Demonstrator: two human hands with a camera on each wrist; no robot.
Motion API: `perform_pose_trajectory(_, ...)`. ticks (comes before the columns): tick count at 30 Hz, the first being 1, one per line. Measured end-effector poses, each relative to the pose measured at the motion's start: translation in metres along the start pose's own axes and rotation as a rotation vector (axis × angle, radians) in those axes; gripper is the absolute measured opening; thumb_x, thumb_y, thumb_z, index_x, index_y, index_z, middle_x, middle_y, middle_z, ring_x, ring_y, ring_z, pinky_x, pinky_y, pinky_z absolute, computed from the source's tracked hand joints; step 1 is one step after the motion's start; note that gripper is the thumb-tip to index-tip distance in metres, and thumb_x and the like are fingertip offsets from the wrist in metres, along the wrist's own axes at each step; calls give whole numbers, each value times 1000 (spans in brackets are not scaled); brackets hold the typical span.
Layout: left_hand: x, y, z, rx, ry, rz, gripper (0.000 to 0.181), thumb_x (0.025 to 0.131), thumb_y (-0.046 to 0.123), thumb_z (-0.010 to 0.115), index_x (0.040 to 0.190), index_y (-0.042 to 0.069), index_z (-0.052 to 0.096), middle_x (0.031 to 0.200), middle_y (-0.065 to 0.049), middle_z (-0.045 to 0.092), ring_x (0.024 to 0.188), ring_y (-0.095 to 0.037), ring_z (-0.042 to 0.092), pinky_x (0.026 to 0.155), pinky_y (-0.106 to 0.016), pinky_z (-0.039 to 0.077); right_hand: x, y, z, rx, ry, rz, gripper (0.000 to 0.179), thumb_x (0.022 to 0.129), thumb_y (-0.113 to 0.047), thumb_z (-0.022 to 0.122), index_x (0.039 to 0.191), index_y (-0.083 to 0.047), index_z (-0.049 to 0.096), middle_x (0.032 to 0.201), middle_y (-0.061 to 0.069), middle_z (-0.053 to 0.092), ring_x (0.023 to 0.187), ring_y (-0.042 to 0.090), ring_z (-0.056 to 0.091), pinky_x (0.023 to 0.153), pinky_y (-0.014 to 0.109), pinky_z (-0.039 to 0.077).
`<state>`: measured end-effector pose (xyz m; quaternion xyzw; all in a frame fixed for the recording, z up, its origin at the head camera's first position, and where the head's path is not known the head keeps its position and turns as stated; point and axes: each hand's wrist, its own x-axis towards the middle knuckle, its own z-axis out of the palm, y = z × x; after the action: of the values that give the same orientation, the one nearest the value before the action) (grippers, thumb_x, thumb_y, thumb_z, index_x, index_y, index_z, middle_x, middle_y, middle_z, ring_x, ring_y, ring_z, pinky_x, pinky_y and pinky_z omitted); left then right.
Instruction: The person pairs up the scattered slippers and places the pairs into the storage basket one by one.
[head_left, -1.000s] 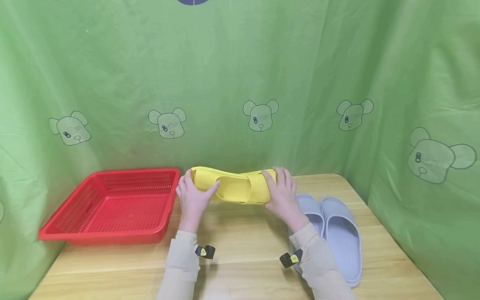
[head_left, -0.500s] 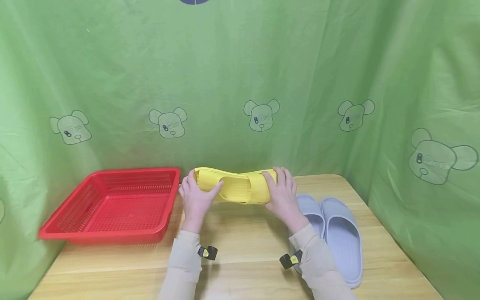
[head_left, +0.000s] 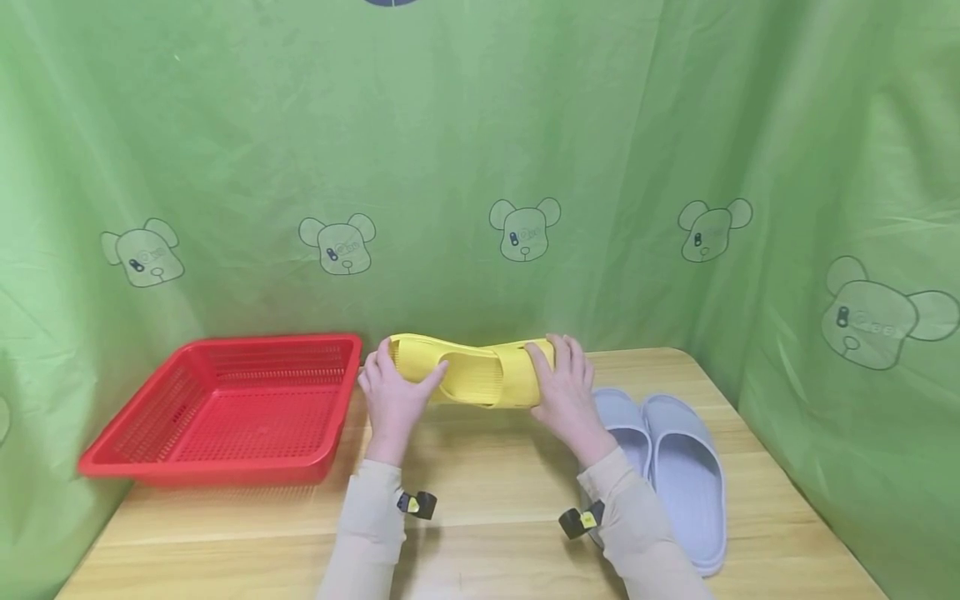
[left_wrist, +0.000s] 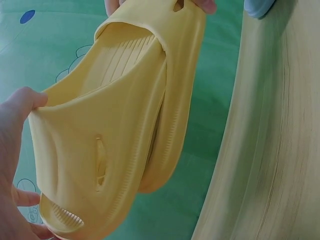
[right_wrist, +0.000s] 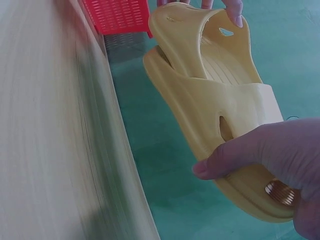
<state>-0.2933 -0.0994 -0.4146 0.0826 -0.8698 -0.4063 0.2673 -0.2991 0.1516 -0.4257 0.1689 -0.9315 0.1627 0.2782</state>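
Two yellow slippers are fitted into each other, soles facing, with their toes at opposite ends; they are held sideways above the back of the table. My left hand grips the toe end of the left slipper, its thumb on the edge of the upper. At the other end, my right hand holds the toe of the right slipper, the thumb lying across its strap. Each slipper's heel is tucked inside the other's upper and partly hidden.
A red plastic basket stands on the left of the wooden table. To the right, partly behind my right forearm, lies a pair of grey-blue slippers. A green curtain closes off the back and sides.
My left hand has shifted slightly to the right along with its end of the yellow slippers. The right hand stays in place.
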Motion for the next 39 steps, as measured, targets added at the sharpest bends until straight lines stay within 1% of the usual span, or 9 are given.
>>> perform_pose_trajectory(8, -2, -1, 3, -2, -13, -1, 107, 67, 70, 73, 147, 12, 33, 142, -19, 39, 126, -38, 34, 99, -50, 42, 0, -1, 3, -10, -5, -14, 104, 45, -1, 87, 139, -14, 44, 145, 23, 32, 138, 46, 21, 105, 67, 26)
perform_pose_trajectory(12, -2, 0, 3, -6, -10, 7, 106, 67, 68, 74, 147, 11, 34, 142, -19, 40, 126, -37, 34, 100, -50, 41, -1, -1, 3, -8, -9, -4, 104, 46, -2, 87, 139, -14, 43, 146, 23, 31, 139, 45, 20, 106, 67, 26)
perform_pose_trajectory(15, -3, 0, 2, -7, -20, 10, 106, 67, 68, 75, 147, 11, 34, 142, -18, 39, 127, -37, 34, 101, -50, 40, -3, -1, 3, -15, -17, 7, 105, 46, -3, 88, 139, -15, 42, 146, 23, 32, 139, 46, 21, 106, 68, 27)
perform_pose_trajectory(20, -3, -1, -1, -5, -29, 15, 105, 67, 67, 76, 147, 12, 34, 143, -16, 39, 128, -35, 34, 102, -50, 41, -5, -1, 4, -30, -53, 26, 106, 48, -7, 88, 142, -16, 40, 147, 22, 31, 141, 46, 20, 107, 67, 28)
perform_pose_trajectory(26, 0, -2, -4, 1, -13, 41, 104, 68, 67, 75, 145, 10, 36, 142, -17, 41, 126, -36, 36, 101, -50, 40, -4, -4, 5, -37, -99, 48, 109, 52, -10, 89, 147, -18, 35, 151, 22, 27, 143, 45, 17, 110, 67, 23)
perform_pose_trajectory(32, 1, -3, -8, 16, 0, 36, 103, 68, 68, 74, 145, 10, 38, 139, -16, 43, 125, -36, 37, 100, -48, 40, -4, -7, 4, -46, -147, 44, 114, 55, -16, 90, 151, -20, 29, 153, 22, 25, 145, 45, 16, 112, 67, 20)
perform_pose_trajectory(39, 2, -4, -12, 18, 20, 33, 101, 68, 66, 75, 144, 11, 39, 139, -16, 44, 127, -37, 35, 100, -49, 39, -5, -8, 6, -53, -168, 28, 117, 58, -25, 91, 154, -24, 24, 154, 21, 25, 145, 44, 16, 113, 66, 20)
